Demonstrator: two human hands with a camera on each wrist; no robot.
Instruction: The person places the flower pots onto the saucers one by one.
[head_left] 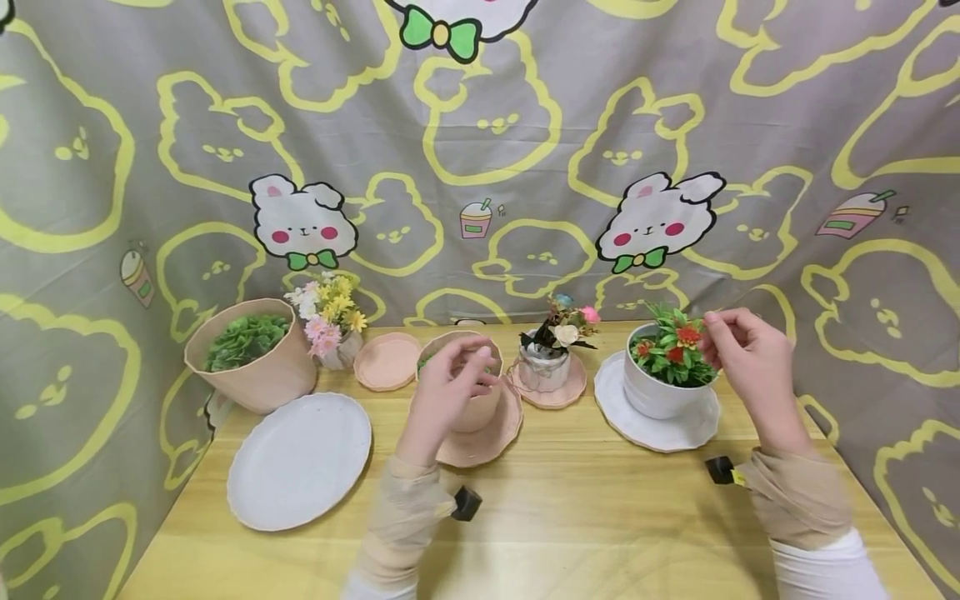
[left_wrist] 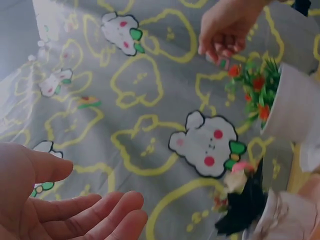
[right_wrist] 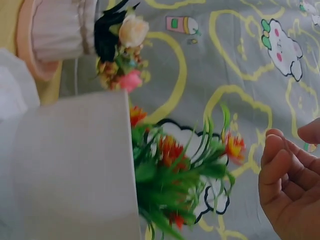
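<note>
A white pot [head_left: 660, 396] with a red-flowered green plant [head_left: 678, 346] stands on a white scalloped saucer [head_left: 615, 400]. Beside the flowers my right hand [head_left: 750, 362] hovers with loosely curled fingers; the right wrist view shows a gap between the fingertips and the plant [right_wrist: 172, 172]. My left hand [head_left: 450, 392] is raised over a peach pot [head_left: 480, 408] on a peach saucer [head_left: 480, 446] and partly hides it. Its fingers are relaxed, with nothing in them. Between the hands, a small whitish pot [head_left: 545, 368] of artificial roses rests on a peach saucer [head_left: 573, 387].
At the left, a large peach pot [head_left: 262, 375] holds green foliage. Behind the large white plate [head_left: 300, 462] are a pot of pink and yellow flowers [head_left: 333, 321] and a small peach saucer [head_left: 387, 361]. A patterned curtain [head_left: 525, 133] borders the wooden table [head_left: 585, 508].
</note>
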